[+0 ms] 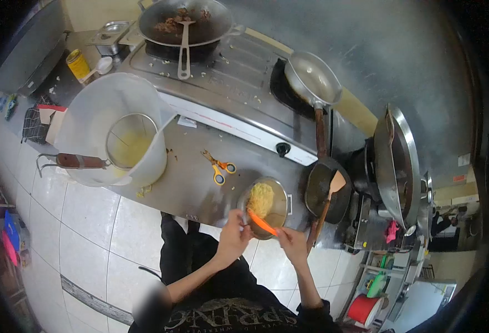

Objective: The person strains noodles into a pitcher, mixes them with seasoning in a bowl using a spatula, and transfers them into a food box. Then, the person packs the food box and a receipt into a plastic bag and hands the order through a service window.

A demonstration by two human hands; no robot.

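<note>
A metal pot (279, 216) with a loop handle on its right side stands at the counter's front edge. In it is a clump of yellowish, noodle-like food (261, 198). My right hand (292, 244) is closed around one end of a long orange utensil (262, 223); its other end reaches the food. Its exact kind is unclear. My left hand (234, 236) is at the pot's left side, fingers bent and closed near the rim; what they grip is hidden. Orange-and-black scissors (217, 166) lie on the counter behind the pot.
To the left stands a large white bucket (78, 119) with a wire strainer (108, 147) across it. A stove (222, 83) holds a wok (144, 28) with food and a saucepan (333, 89). Right of the pot are a dark pan (314, 191) and a spatula (337, 181).
</note>
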